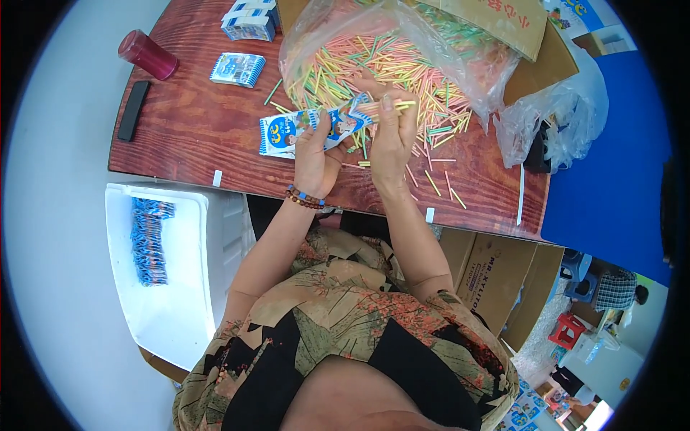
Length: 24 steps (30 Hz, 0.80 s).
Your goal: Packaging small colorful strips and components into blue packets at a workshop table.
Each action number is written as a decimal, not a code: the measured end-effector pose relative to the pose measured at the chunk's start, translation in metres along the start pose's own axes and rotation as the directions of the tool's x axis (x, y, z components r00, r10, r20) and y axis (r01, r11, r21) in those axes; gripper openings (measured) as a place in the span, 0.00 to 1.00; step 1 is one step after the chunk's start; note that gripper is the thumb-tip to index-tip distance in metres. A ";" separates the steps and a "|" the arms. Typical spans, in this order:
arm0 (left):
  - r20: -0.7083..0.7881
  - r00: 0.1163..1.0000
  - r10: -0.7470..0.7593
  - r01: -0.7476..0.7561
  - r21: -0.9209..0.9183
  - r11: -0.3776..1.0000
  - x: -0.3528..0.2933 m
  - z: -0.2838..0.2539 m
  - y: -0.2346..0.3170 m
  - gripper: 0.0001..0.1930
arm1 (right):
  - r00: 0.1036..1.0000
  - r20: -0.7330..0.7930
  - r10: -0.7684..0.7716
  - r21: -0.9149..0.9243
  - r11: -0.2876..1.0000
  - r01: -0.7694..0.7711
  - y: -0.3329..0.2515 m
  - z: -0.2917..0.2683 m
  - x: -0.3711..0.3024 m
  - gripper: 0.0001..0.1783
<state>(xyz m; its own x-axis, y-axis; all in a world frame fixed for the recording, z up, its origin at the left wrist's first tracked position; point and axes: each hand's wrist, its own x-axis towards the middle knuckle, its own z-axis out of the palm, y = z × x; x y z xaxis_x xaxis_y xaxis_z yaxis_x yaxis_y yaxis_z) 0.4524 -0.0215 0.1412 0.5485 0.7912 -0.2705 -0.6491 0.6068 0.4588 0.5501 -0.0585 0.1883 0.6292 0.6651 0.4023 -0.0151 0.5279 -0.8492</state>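
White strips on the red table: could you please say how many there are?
3: a short strip above the white box, a second short strip beside the right forearm, and a long strip at far right. Others may be hidden under the sticks or clear bag.

Sticks [438, 79] lie on the table [208, 133] — cup [149, 54] left, carton [546, 66] right.

small packing workshop, by the look of it: loose pastel sticks [438, 90] heaped toward the wooden tabletop [208, 129]'s far edge, cardboard box [540, 75] beside them, white bin [188, 287] with blue packets [149, 244] off near left corner, brown carton [496, 280] below near edge. red stool [567, 330] and person in checked top [615, 289] beyond near right corner.
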 end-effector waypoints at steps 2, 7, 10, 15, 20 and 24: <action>0.037 0.999 0.002 -0.001 -0.015 1.000 0.002 -0.004 -0.001 0.10 | 0.998 0.055 0.032 -0.087 0.996 -0.027 -0.002 0.001 0.003 0.06; 0.015 1.000 -0.006 0.006 -0.017 1.000 0.004 -0.009 0.001 0.10 | 0.994 -0.015 0.108 0.062 0.992 -0.107 -0.002 -0.001 0.003 0.07; 0.024 1.000 -0.009 0.010 -0.029 1.000 0.006 -0.011 -0.002 0.10 | 0.997 -0.002 0.081 0.039 0.996 -0.081 0.001 -0.002 0.003 0.07; 0.004 1.000 0.015 -0.015 0.015 1.000 0.004 0.000 0.000 0.11 | 0.983 0.045 0.178 -0.028 0.984 -0.177 -0.001 0.002 0.002 0.07; 0.033 0.999 0.041 -0.038 -0.070 0.997 0.010 0.005 0.007 0.12 | 0.964 0.221 0.151 -0.243 0.965 -0.095 -0.006 0.012 0.012 0.17; 0.049 0.999 0.011 0.001 -0.227 0.974 0.019 0.000 0.004 0.14 | 0.885 0.463 0.042 -0.601 0.749 0.279 0.001 0.011 0.023 0.25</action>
<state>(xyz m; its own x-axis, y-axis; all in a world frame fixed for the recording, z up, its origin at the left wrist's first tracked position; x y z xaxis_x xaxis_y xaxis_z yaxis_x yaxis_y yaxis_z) 0.4605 -0.0043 0.1381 0.5668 0.7929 -0.2236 -0.7512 0.6089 0.2550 0.5562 -0.0371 0.1999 0.1965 0.8557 0.4788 0.6311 0.2633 -0.7296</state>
